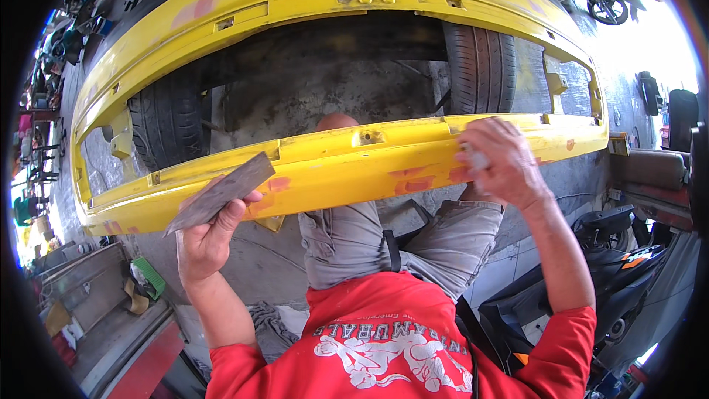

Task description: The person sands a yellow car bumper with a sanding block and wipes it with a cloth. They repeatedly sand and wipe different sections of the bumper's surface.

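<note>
at the far left, a grey bench is bearing scraps and small pieces, and beside them a green basket-like container is standing tilted; some pale piece is showing at its edge, but what it is holding inside i cannot tell. next, the left hand is gripping a flat grey plate, with the thumb pressing upon its face and the fingers closing round the edge. the plate is slanting in front of the near bar of the yellow bumper. this bumper is lying across in front of the person, its near bar passing over the legs, and two tyres are showing through its wide opening. along the bar, several reddish patches are marking the yellow paint. to the right, the right hand is bending its fingers at the bar; a small pale thing seems to be sitting between them, but it is blurring, so i cannot tell what it is, nor whether it is touching the paint. in my judgement, the person is repairing the surface, perhaps spreading filler from the plate, and the next move is calling for light, even pressure over a patch while the left hand is keeping the plate level. at the far right, a dark motorbike is standing.
</note>
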Demonstrator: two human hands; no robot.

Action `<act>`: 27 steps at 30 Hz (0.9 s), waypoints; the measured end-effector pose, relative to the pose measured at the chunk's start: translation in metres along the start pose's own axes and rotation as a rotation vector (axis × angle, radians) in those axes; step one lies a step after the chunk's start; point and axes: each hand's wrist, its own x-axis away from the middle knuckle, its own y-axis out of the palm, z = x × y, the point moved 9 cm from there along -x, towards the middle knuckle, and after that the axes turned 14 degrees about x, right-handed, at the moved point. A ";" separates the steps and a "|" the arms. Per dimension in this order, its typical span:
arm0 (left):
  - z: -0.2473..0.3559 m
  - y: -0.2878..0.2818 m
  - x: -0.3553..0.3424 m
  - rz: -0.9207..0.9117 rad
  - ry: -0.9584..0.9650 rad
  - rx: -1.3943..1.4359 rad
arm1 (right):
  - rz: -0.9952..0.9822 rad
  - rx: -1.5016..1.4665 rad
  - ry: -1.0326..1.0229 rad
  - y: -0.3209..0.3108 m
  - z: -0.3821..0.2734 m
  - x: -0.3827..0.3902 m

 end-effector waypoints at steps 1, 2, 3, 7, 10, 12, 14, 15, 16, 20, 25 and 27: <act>-0.002 0.005 -0.002 -0.027 -0.005 -0.005 | -0.030 0.028 0.032 -0.001 0.022 0.009; -0.002 0.009 -0.005 -0.048 -0.006 -0.001 | -0.047 0.047 0.057 -0.004 0.041 0.018; -0.002 0.014 -0.007 -0.073 0.005 0.017 | -0.065 0.066 0.082 -0.007 0.059 0.025; 0.004 0.024 -0.016 -0.126 0.029 -0.006 | -0.154 0.091 0.226 -0.004 0.095 0.039; 0.006 0.027 -0.017 -0.124 0.004 -0.020 | 0.077 0.065 0.058 -0.012 0.048 0.024; 0.009 0.030 -0.017 -0.123 0.003 0.004 | 0.033 -0.073 -0.020 0.000 0.004 0.009; 0.009 0.032 -0.016 -0.123 -0.020 -0.023 | 0.104 -0.150 -0.111 0.008 -0.049 -0.013; 0.010 0.033 -0.016 -0.122 -0.025 -0.028 | 0.098 -0.150 -0.135 0.016 -0.076 -0.024; 0.013 0.034 -0.016 -0.136 -0.007 -0.050 | 0.101 -0.151 -0.176 0.020 -0.099 -0.033; 0.023 0.030 -0.010 -0.124 0.006 -0.094 | 0.155 -0.171 -0.139 0.013 -0.099 -0.037; 0.016 0.031 -0.007 -0.077 0.007 -0.071 | 0.108 0.030 -0.007 0.000 -0.001 0.013; 0.012 0.037 -0.010 -0.103 0.010 -0.114 | 0.053 0.079 0.044 -0.011 0.044 0.025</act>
